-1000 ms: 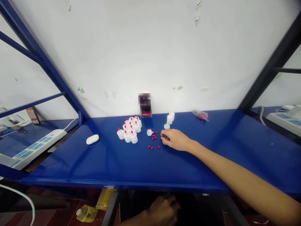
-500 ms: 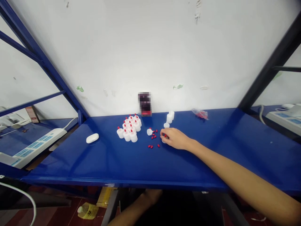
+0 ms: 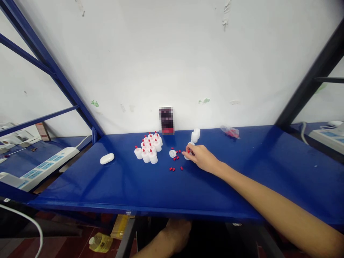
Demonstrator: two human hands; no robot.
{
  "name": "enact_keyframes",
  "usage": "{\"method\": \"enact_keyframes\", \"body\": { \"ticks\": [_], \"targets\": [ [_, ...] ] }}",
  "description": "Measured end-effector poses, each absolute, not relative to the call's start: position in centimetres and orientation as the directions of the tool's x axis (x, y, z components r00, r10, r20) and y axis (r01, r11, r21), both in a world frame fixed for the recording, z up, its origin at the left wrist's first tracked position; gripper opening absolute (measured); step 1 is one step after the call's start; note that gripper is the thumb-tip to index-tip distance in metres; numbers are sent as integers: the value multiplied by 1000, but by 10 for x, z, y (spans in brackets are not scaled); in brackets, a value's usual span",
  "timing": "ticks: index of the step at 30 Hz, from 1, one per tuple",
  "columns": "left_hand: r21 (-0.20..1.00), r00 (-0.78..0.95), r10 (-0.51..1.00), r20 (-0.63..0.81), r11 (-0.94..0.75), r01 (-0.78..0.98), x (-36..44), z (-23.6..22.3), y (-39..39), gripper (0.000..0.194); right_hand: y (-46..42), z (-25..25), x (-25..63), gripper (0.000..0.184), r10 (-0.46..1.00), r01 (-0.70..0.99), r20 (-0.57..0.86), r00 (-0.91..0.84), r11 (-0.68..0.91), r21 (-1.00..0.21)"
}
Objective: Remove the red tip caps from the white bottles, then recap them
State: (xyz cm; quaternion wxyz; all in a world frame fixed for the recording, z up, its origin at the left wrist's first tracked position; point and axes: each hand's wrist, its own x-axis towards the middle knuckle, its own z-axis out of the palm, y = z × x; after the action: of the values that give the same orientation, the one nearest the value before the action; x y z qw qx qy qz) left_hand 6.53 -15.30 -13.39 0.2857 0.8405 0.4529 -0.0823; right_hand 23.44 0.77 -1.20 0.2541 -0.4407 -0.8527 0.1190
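Head cam: so there's a small white cap with a red tip [image 3: 188, 152] on the blue table [image 3: 120, 186], right under the fingers of the right hand [image 3: 203, 158]. That grip is curled round it, thumb and index near the tip, but can't tell if they're really pinching. Left hand [image 3: 178, 233] hangs below the table edge, grip unreadable. Another white cap [image 3: 172, 153] shows its round underside, with red bits [image 3: 173, 169] scattered nearby. White red-tipped bottles [image 3: 153, 157] stand clustered, contents hidden. Clear bag [image 3: 224, 128] holds more red stuff.
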Motion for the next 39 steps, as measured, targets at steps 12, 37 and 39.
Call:
{"method": "enact_keyframes", "body": {
  "ticks": [12,37,39],
  "targets": [
    [217,709,634,309,-773,596,56,24,-66,16,11,-22,230,14,724,558,555,-410,680,-475],
    [47,527,593,609,-690,723,27,-3,-2,22,9,-20,228,25,723,442,593,-354,689,-575],
    [91,501,610,613,-685,723,26,-4,-1,25,7,-20,227,33,747,397,553,-370,665,-633]
  ]
}}
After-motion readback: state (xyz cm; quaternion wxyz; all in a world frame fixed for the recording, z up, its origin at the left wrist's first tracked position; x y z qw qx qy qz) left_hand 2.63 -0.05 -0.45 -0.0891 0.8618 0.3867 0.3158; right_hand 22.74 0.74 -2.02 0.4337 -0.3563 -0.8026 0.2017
